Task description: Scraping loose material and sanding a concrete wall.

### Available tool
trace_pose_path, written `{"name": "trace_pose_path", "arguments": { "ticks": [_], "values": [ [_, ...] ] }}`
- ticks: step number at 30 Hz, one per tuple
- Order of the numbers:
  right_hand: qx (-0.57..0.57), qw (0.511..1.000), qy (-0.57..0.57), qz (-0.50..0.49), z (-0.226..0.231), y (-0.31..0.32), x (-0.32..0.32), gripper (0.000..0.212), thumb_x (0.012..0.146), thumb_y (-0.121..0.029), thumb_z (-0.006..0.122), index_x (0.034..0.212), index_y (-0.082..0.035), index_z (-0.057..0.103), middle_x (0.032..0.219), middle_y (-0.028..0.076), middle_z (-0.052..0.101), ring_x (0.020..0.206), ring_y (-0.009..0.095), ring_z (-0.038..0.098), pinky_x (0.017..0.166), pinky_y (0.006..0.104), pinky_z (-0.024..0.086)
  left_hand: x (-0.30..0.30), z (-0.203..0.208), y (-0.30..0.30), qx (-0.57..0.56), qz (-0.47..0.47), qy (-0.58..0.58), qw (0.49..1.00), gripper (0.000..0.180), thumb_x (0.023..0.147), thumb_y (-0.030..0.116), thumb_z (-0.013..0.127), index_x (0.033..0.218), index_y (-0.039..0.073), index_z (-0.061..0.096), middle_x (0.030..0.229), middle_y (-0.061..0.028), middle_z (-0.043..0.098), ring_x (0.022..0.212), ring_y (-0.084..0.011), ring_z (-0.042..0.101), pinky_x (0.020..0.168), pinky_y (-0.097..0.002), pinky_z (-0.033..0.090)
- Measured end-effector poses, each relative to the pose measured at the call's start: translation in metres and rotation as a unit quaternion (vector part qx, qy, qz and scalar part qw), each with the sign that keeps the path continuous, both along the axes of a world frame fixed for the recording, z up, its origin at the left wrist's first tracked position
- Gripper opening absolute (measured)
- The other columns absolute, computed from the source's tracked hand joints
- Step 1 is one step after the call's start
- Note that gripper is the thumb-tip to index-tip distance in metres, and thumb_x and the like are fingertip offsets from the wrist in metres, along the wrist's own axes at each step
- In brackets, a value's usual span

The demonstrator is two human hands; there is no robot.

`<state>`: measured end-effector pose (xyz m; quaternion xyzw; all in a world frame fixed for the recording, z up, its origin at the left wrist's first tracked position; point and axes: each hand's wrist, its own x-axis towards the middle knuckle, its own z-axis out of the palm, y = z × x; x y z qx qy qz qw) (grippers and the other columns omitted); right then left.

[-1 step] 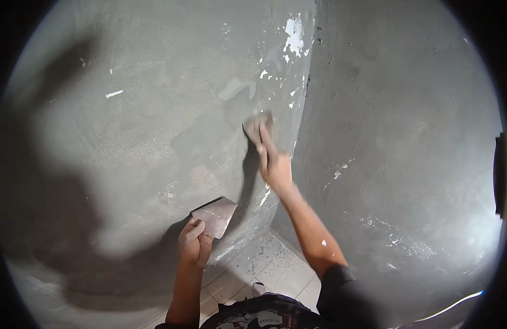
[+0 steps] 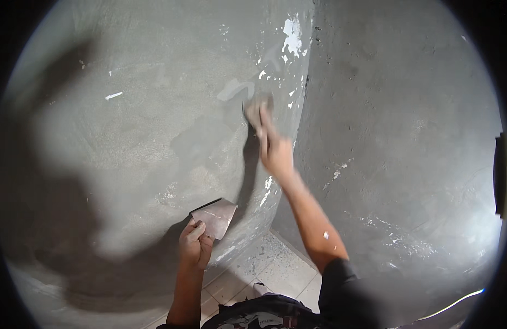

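The floor, seen at the bottom of the view, is laid with pale tiles whose thin joints run diagonally. Small grey specks dot it, thickest toward its far corner. Nearer, a small pale, dark-edged object shows, too partly hidden to identify.

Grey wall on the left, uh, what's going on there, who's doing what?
A person's right hand holds a flat tool, blurred here, apparently against the grey wall, close to the corner. The left hand grips a flat, pale plate lower down, near the same wall. A smooth, lighter grey patch shows just above the tool, and a white patch lies higher up by the corner.
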<state>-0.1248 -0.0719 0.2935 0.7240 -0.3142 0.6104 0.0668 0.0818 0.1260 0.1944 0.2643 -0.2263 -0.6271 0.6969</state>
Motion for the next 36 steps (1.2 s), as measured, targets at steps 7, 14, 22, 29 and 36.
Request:
{"name": "trace_pose_path", "arguments": {
  "ticks": [7,14,22,29,36],
  "values": [
    [-0.131,0.989,-0.005,-0.063,0.205,-0.057,-0.015,0.044,0.101,-0.030,0.044,0.141,-0.014,0.046,0.105,0.029,0.063,0.093,0.050,0.060,0.077,0.0543,0.049,-0.010,0.019,0.016,-0.014,0.020,-0.038,0.999,0.035,0.098,0.004,0.042,0.132,-0.006,0.045,0.131,-0.0168,0.054,0.117,-0.0253,0.057,0.100,-0.0390,0.048],
    [0.062,0.997,-0.036,-0.021,-0.024,0.035,0.023,0.047,0.099,-0.022,0.049,0.145,-0.016,0.042,0.125,0.026,0.056,0.092,0.047,0.064,0.074,0.0468,0.056,0.003,0.020,0.051,-0.103,0.199,-0.213,0.951,0.036,0.102,0.004,0.042,0.135,-0.009,0.042,0.126,-0.0145,0.056,0.113,-0.0183,0.056,0.097,-0.0340,0.046],
    [-0.026,0.994,-0.051,-0.092,0.039,-0.004,0.005,0.045,0.099,-0.023,0.043,0.144,-0.015,0.044,0.102,0.030,0.064,0.085,0.048,0.063,0.072,0.0511,0.053,0.037,0.038,0.123,-0.093,0.303,-0.374,0.872,0.039,0.102,0.008,0.044,0.135,-0.013,0.040,0.124,-0.0172,0.055,0.111,-0.0178,0.054,0.096,-0.0297,0.043],
    [0.098,0.983,-0.121,-0.101,0.057,0.003,0.007,0.050,0.103,-0.039,0.036,0.142,-0.009,0.046,0.110,0.030,0.063,0.098,0.047,0.063,0.084,0.0497,0.051,0.042,0.058,0.141,-0.111,0.531,-0.624,0.562,0.041,0.101,0.006,0.042,0.135,-0.018,0.039,0.136,-0.0329,0.047,0.126,-0.0381,0.051,0.103,-0.0409,0.042],
    [0.366,0.924,-0.110,0.004,-0.076,0.122,0.092,0.049,0.101,-0.028,0.041,0.148,-0.016,0.035,0.119,0.027,0.060,0.096,0.052,0.060,0.083,0.0563,0.050,0.065,0.149,0.103,-0.284,0.448,-0.797,0.289,0.045,0.095,-0.002,0.043,0.138,-0.013,0.040,0.141,-0.0279,0.045,0.131,-0.0461,0.043,0.111,-0.0520,0.036]
  ]
}}
